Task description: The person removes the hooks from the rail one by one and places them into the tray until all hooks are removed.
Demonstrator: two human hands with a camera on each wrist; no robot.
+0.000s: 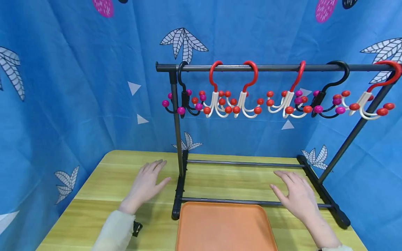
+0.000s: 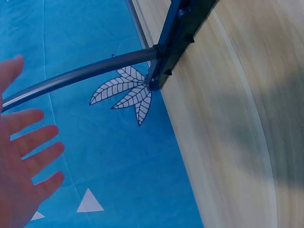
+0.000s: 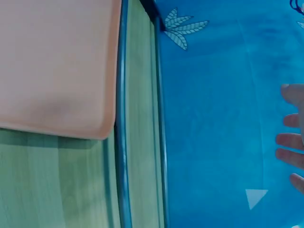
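Standing on the wood-grained desk (image 1: pixel 94 198), a tubular rack (image 1: pixel 273 68) carries hooked, ball-tipped hangers (image 1: pixel 241 100). The left hand (image 1: pixel 145 183) and right hand (image 1: pixel 296 195) hover near its sides, fingers loosely spread. A shallow, round-cornered tray (image 1: pixel 224 226), perhaps plastic, lies in front.

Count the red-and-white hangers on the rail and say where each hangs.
4, counted from the left along the rail: the second hanger, third hanger and fourth hanger, plus the rightmost hanger. None appears hidden.
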